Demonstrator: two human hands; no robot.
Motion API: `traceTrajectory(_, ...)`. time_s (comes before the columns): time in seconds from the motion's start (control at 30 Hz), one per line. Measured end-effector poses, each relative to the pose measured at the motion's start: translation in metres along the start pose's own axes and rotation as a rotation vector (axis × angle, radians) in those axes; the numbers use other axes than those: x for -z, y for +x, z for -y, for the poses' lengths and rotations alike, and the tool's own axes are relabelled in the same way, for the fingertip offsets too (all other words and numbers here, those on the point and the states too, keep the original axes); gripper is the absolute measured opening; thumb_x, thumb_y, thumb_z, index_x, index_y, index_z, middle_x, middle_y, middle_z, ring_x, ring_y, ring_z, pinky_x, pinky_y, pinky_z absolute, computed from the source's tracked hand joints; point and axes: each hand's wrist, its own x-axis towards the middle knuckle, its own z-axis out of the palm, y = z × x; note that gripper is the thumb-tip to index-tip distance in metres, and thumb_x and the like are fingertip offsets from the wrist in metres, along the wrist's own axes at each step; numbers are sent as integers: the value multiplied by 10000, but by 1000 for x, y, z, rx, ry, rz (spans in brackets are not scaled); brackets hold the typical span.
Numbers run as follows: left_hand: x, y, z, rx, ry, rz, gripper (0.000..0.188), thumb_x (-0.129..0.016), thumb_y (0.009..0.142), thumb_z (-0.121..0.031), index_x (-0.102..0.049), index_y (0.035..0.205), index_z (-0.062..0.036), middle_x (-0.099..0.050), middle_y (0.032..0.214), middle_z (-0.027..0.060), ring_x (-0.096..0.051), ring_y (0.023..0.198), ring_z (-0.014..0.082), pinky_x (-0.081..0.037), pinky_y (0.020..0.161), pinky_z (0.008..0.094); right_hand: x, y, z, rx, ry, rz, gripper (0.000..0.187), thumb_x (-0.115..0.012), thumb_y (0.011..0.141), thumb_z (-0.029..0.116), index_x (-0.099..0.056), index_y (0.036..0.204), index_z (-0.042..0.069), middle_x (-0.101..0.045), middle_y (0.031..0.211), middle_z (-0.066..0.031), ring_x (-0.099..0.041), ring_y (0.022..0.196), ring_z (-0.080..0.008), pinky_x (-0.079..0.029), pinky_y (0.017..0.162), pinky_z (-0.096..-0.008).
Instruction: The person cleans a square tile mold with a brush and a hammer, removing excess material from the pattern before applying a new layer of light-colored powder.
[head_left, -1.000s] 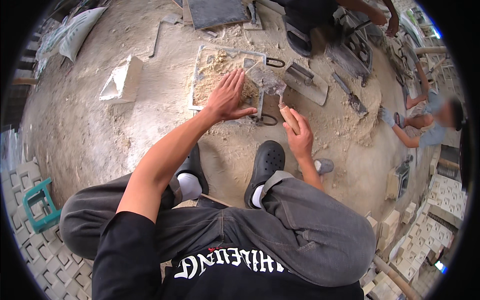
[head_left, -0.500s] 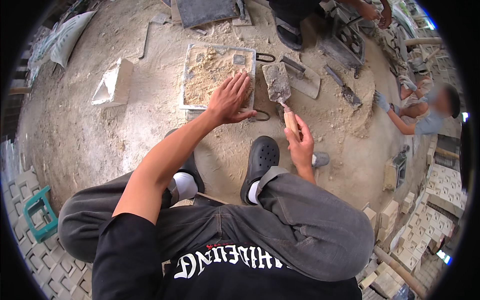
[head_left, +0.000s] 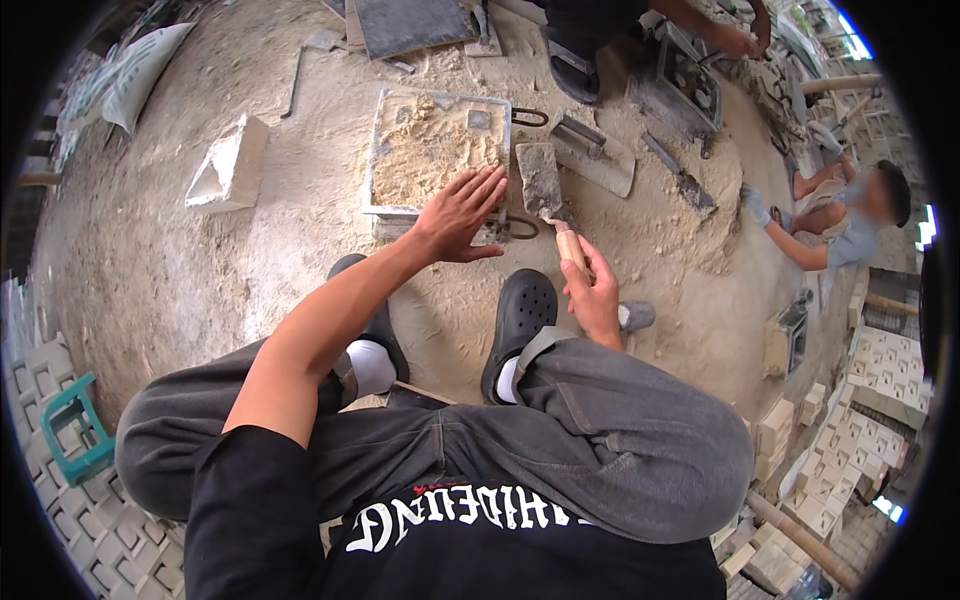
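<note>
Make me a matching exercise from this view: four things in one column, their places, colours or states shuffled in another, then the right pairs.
Column one
1. Left hand
2. Right hand
3. Plastic stool
4. Pale block

Column two
A. Teal, near the picture's left edge
B. Gripping a trowel
C. On the ground, left of the square frame and apart from it
D. Palm down at the frame's near right corner

Pairs: 1-D, 2-B, 3-A, 4-C

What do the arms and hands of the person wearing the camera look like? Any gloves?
No gloves: the left hand and right hand are bare, with five fingers each. No watch or bracelet shows. A short, plain black sleeve covers the left upper arm; the right sleeve is out of sight.
</note>
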Motion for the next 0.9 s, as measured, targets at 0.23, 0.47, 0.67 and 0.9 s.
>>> traceTrajectory(0.23, 1, -16, -6, 321, 4, -111, 1050, -513, 891, -691, -233, 1507, 111, -237, 1596, 263, -197, 1508, 365, -128, 1237, 454, 39, 4, 54, -55, -189, 194, 513, -580, 984, 254, -471, 1464, 111, -642, 939, -42, -532, 529, -71, -432, 409, -249)
traceTrajectory(0.47, -8, -16, -25, 441, 9, -86, 1054, -522, 880, -691, -281, 1477, 144, -262, 1568, 308, -206, 1498, 398, -130, 1231, 470, 70, 14, 94, -134, -415, 347, 539, -561, 991, 261, -418, 1482, 89, -602, 930, -56, -543, 537, -87, -447, 408, -259)
traceTrajectory(0.67, -8, -1, -25, 461, 21, -84, 1174, -504, 818, -794, -265, 1484, 143, -260, 1575, 293, -203, 1500, 389, -118, 1235, 466, 39, 11, 89, -152, -347, 342, 556, -537, 1003, 276, -377, 1501, 88, -594, 924, -60, -552, 552, -97, -461, 422, -272)
traceTrajectory(0.9, -8, 4, -29, 412, 2, -110, 1258, -528, 769, -833, -200, 1507, 132, -220, 1594, 277, -185, 1507, 378, -115, 1238, 461, 23, 2, 66, -170, -270, 314, 563, -519, 1007, 287, -364, 1504, 75, -589, 972, -65, -551, 548, -103, -468, 428, -275)
